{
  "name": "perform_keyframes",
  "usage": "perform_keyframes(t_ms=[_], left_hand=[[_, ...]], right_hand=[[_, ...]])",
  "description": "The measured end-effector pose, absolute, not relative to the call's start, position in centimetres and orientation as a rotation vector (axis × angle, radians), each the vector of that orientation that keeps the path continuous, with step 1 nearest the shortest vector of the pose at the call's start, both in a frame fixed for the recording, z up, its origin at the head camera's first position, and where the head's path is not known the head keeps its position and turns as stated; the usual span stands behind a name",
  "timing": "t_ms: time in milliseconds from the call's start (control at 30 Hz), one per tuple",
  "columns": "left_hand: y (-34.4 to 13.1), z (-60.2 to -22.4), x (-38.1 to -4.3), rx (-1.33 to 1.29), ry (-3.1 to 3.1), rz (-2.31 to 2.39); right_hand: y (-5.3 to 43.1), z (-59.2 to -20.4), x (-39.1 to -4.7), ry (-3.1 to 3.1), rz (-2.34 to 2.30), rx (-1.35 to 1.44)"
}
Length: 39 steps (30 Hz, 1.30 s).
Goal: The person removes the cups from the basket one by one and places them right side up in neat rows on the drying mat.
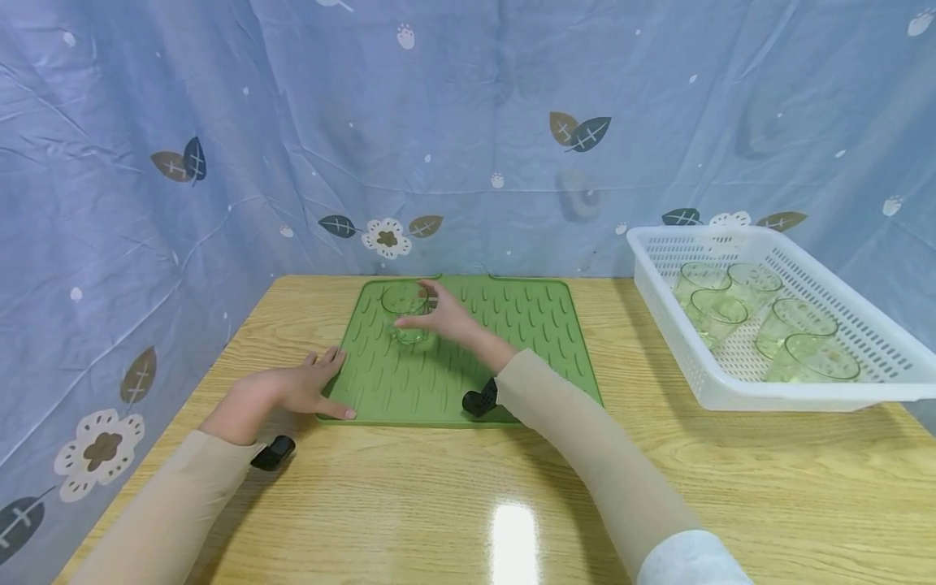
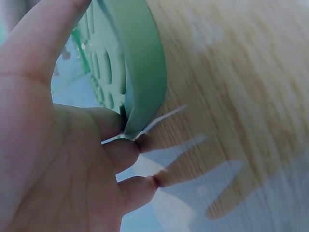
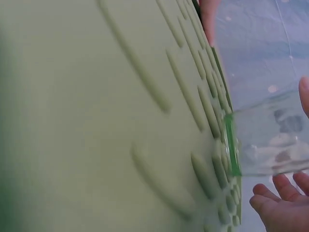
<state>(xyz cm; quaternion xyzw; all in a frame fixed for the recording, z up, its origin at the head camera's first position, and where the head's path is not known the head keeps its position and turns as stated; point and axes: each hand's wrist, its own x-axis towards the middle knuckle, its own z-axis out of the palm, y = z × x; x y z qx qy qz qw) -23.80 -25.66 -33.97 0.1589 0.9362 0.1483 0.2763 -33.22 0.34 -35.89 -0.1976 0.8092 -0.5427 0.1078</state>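
Note:
A clear, green-tinted drinking glass (image 1: 406,313) stands upright at the far left part of a green ridged mat (image 1: 504,349). My right hand (image 1: 448,315) is around the glass from the right, thumb on the near side and fingers on the far side. In the right wrist view the glass (image 3: 265,140) has its thick base against the mat. My left hand (image 1: 292,388) lies at the mat's near left corner, fingers along the left edge and thumb at the front edge. The left wrist view shows those fingers (image 2: 120,154) extended beside the mat's rim (image 2: 145,63).
A white perforated plastic basket (image 1: 731,396) stands on the right of the wooden table (image 1: 409,496), holding several similar glasses (image 1: 793,329). A blue patterned curtain (image 1: 468,122) hangs behind the table and along its left side.

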Motion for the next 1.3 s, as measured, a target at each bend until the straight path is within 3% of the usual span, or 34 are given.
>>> perform_keyframes(t_ms=[633,1300], left_hand=[[-25.8,-34.3,-24.2,0.446,2.502,0.423],[-26.0,-34.2,-24.1,0.450,2.507,0.430]], right_hand=[[5.8,-34.5,-31.8,2.266,-1.534,-0.764],[14.1,-31.5,-27.6,2.213,-1.657,-0.832]])
